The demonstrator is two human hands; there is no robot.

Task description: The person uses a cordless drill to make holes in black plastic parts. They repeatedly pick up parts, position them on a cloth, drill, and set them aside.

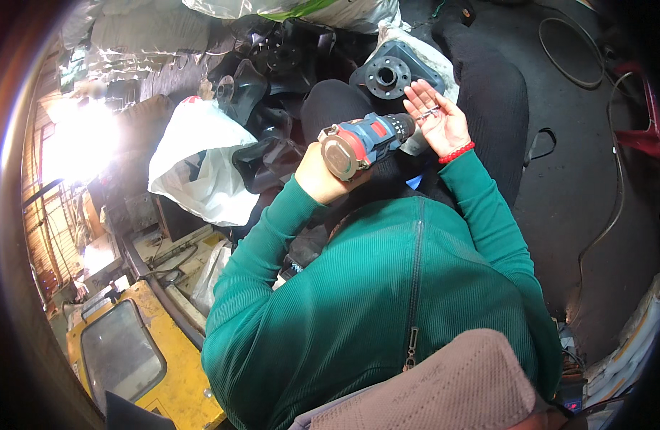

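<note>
My left hand [317,177] is wrapped around the grip of a blue and red cordless drill [376,136], its chuck pointing right toward my other palm. Palm up, my right hand [445,127] has its fingers stretched out beside the chuck. A few small metal pieces that look like screws [428,112] lie across its fingers. A red bead bracelet circles that wrist. Just beyond the fingers, between my knees, sits a black part with a round grey flange [403,74] ringed with holes. What the drill's tip touches is hidden.
Several black molded parts [247,89] are heaped at the far left, beside a white plastic bag [201,161]. A yellow machine panel [169,344] stands at lower left. On the right, a cable [620,193] runs across the dark floor near a red frame [642,136].
</note>
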